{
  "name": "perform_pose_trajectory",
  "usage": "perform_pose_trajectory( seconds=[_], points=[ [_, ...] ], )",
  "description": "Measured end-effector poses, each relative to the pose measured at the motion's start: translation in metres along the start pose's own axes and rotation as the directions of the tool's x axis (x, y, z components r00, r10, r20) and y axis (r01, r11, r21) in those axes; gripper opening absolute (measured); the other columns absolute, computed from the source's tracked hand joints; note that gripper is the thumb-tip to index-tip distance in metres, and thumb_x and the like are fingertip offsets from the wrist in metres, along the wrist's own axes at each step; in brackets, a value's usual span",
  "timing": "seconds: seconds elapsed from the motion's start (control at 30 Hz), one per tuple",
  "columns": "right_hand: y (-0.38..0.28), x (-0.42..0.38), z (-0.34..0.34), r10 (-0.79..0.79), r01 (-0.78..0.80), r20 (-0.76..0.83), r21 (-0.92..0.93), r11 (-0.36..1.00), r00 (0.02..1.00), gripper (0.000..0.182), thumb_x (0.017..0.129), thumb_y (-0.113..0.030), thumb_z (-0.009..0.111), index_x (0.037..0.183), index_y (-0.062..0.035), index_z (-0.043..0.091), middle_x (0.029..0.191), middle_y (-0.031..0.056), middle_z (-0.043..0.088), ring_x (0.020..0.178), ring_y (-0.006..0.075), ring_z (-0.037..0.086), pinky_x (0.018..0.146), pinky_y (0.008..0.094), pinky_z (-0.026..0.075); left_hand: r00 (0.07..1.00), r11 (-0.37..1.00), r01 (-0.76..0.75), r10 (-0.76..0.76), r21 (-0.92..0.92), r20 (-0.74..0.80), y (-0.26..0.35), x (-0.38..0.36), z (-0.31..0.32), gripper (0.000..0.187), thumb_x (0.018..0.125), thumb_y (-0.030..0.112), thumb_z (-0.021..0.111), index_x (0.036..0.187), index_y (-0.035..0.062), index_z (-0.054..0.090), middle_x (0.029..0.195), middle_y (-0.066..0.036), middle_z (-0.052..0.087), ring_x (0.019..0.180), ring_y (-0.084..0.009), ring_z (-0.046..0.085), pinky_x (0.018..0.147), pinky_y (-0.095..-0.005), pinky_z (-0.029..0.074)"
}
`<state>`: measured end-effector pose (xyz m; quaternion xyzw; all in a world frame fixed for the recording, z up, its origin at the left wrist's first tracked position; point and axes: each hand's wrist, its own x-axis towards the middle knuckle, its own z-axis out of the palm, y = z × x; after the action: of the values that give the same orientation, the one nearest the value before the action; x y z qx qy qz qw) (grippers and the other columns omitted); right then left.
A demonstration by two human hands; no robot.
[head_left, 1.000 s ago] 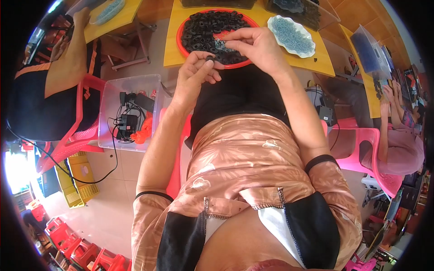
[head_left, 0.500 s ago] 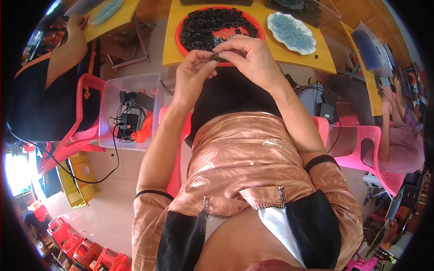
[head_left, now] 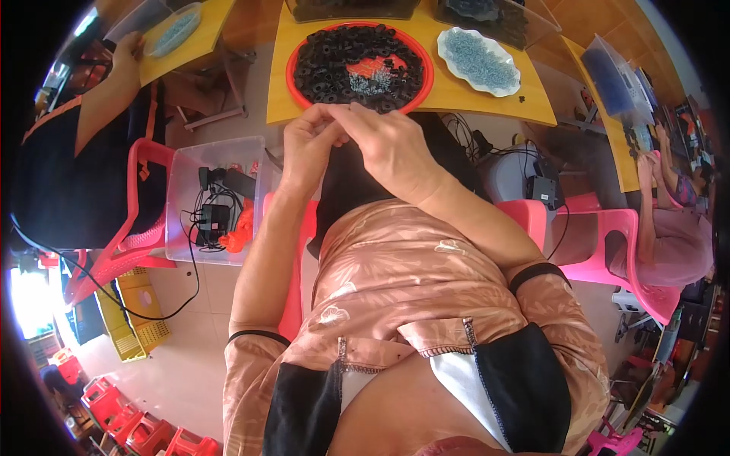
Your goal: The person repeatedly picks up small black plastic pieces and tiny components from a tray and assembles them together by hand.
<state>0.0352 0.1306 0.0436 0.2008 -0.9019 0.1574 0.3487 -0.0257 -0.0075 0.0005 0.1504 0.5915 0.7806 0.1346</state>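
Both hands meet just in front of the near rim of a round red tray (head_left: pixel 290 70). My left hand (head_left: pixel 308 148) has its thumb and fingers pinched together; whatever is between them is hidden. My right hand (head_left: pixel 395 148) lies against it, fingers bent and closed at the left fingertips, what they grip also out of sight. Many small black parts (head_left: pixel 327 57) fill the tray, with a pile of small silvery pieces (head_left: pixel 371 83) near its middle. To the right on the yellow table (head_left: pixel 525 95) is a white scalloped plate (head_left: pixel 479 61) of small bluish-grey pieces.
A clear plastic bin (head_left: pixel 179 220) with cables and black adapters stands on the floor at left. Dark-filled clear boxes sit at the table's back. One co-worker (head_left: pixel 84 152) sits at left, another (head_left: pixel 673 235) at right, on pink chairs. Red stools (head_left: pixel 144 425) stand at lower left.
My hands have come down toward my body, and the right hand has turned so its back covers the fingertips. The view has shifted slightly. The dark piece seen between my fingers earlier is now hidden.
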Motion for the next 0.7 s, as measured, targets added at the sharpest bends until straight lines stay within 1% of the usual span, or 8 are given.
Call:
perform_pose_trajectory(
  seconds=[0.1,0.13,0.17,0.27,0.3,0.4,0.53,0.7],
  points=[
    [0.007,0.007,-0.007,0.071,-0.069,-0.004,0.176,0.982,0.997,0.028,0.08,-0.007,0.057,0.108,-0.008,0.06,0.083,0.0101,0.067,0.074,0.0258,0.066,0.061,0.035,0.049,1.0,0.998,0.015,-0.015,-0.053,-0.014,0.002,0.0,0.0,0.017,0.087,0.007,0.063,0.103,0.0017,0.064,0.085,-0.002,0.065,0.069,-0.0056,0.054,0.065,-0.0193,0.043],
    [0.028,0.015,-0.011,0.241,-0.248,0.06,0.298,0.922,0.969,0.02,0.081,-0.008,0.061,0.101,-0.0071,0.064,0.084,0.0129,0.068,0.077,0.0296,0.066,0.065,0.0374,0.051,1.0,0.997,0.022,-0.023,-0.074,-0.015,0.004,0.0,0.0,0.017,0.088,0.009,0.063,0.104,0.0027,0.064,0.087,-0.002,0.066,0.069,-0.0048,0.053,0.065,-0.0184,0.043],
    [0.048,0.018,-0.009,0.266,-0.255,0.004,0.29,0.922,0.964,0.013,0.081,-0.012,0.065,0.092,-0.0067,0.068,0.082,0.0142,0.067,0.077,0.0311,0.065,0.068,0.0393,0.052,0.999,0.995,0.031,-0.033,-0.096,-0.016,0.005,0.0,-0.001,0.017,0.089,0.01,0.063,0.105,0.0038,0.064,0.09,-0.002,0.066,0.069,-0.0041,0.053,0.065,-0.0174,0.043],
    [0.113,0.031,0.003,0.335,-0.337,0.06,0.016,0.941,0.94,0.01,0.076,-0.015,0.067,0.08,-0.0066,0.071,0.08,0.0143,0.068,0.078,0.0334,0.064,0.071,0.0421,0.051,0.999,0.993,0.04,-0.041,-0.113,-0.011,0.006,0.0,-0.001,0.019,0.089,0.011,0.063,0.108,0.0047,0.063,0.091,-0.001,0.067,0.068,-0.0038,0.052,0.064,-0.0164,0.042],
    [0.128,0.037,0.007,0.407,-0.419,0.172,0.036,0.907,0.897,0.011,0.076,-0.016,0.068,0.082,-0.0077,0.072,0.08,0.0151,0.068,0.079,0.0333,0.065,0.074,0.0428,0.051,0.999,0.993,0.038,-0.04,-0.114,-0.01,0.006,0.0,-0.001,0.02,0.089,0.011,0.063,0.108,0.0049,0.063,0.091,-0.001,0.067,0.068,-0.0037,0.052,0.064,-0.0163,0.042],
    [0.149,0.05,0.025,0.445,-0.46,0.289,-0.018,0.888,0.848,0.013,0.077,-0.017,0.068,0.085,-0.0082,0.073,0.081,0.0154,0.068,0.08,0.0329,0.065,0.075,0.0422,0.051,0.999,0.992,0.04,-0.042,-0.117,-0.01,0.005,0.0,-0.002,0.02,0.089,0.011,0.063,0.109,0.0051,0.063,0.091,-0.001,0.067,0.068,-0.0035,0.052,0.064,-0.0162,0.042],
    [0.16,0.059,0.048,0.474,-0.385,0.373,-0.289,0.876,0.798,0.018,0.076,-0.024,0.069,0.084,-0.0087,0.074,0.08,0.0144,0.069,0.079,0.0312,0.066,0.073,0.0407,0.051,0.999,0.992,0.044,-0.044,-0.122,0.003,0.004,0.0,-0.003,0.02,0.089,0.011,0.063,0.109,0.0051,0.063,0.091,-0.001,0.067,0.068,-0.0036,0.052,0.063,-0.0164,0.042],
    [0.168,0.066,0.059,0.499,-0.383,0.377,-0.344,0.858,0.78,0.017,0.073,-0.024,0.071,0.081,-0.009,0.074,0.082,0.0145,0.069,0.082,0.0327,0.066,0.075,0.0417,0.052,0.999,0.992,0.034,-0.031,-0.118,0.025,0.0,0.001,-0.006,0.021,0.09,0.011,0.062,0.109,0.0044,0.062,0.09,-0.002,0.066,0.069,-0.0041,0.053,0.063,-0.017,0.042]
  ],
)
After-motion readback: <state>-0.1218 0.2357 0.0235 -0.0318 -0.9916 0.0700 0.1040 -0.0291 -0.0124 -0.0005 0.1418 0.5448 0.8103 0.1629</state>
